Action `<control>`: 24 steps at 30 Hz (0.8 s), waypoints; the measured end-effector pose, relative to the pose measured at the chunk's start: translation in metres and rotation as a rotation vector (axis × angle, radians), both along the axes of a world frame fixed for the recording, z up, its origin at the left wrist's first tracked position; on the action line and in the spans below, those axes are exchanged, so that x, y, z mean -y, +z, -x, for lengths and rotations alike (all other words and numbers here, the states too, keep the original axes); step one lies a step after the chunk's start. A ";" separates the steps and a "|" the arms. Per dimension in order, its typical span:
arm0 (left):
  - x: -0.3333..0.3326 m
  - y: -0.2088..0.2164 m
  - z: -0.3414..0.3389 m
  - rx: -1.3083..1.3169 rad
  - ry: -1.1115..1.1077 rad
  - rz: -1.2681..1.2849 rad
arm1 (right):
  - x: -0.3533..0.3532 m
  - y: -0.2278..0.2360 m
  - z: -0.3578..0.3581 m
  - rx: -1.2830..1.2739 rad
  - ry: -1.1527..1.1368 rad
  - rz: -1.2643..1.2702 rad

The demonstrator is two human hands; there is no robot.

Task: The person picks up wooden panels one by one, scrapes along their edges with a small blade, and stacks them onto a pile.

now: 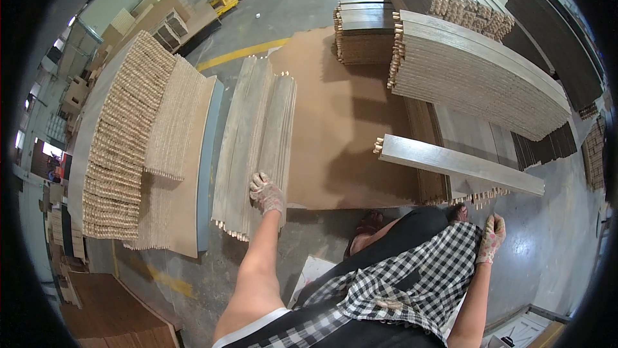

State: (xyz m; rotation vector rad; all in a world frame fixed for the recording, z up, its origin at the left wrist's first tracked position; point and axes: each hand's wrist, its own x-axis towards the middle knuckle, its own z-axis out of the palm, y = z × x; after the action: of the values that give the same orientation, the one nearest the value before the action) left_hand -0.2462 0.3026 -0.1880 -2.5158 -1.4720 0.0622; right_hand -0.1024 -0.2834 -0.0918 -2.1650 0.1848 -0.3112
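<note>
Single head-worn fisheye view, looking steeply down from above; own forearms enter from lower edge, factory floor fills frame, edges curve toward rim.

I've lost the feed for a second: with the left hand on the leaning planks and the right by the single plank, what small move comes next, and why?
Probably close the right hand on the near end of the single grey plank. It lies alone across the low stack, its end just above that hand, while the left hand already steadies the leaning planks.
</note>
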 end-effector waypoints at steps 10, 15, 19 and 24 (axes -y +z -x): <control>-0.020 -0.052 -0.058 0.359 -0.482 0.671 | -0.007 0.003 -0.004 -0.068 0.015 -0.047; -0.035 -0.085 -0.081 0.250 -0.234 0.587 | -0.001 0.016 0.006 -0.062 -0.069 0.022; -0.095 -0.119 -0.032 0.511 -0.454 0.499 | -0.024 0.016 0.006 -0.066 -0.016 0.006; -0.029 -0.065 -0.086 0.753 -0.232 0.934 | -0.011 0.009 0.002 0.017 -0.031 0.088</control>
State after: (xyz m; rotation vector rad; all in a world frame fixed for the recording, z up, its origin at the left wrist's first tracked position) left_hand -0.1599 0.3321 -0.2534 -3.7501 -1.6034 -0.3602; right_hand -0.1043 -0.2722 -0.0828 -2.2477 0.1987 -0.3619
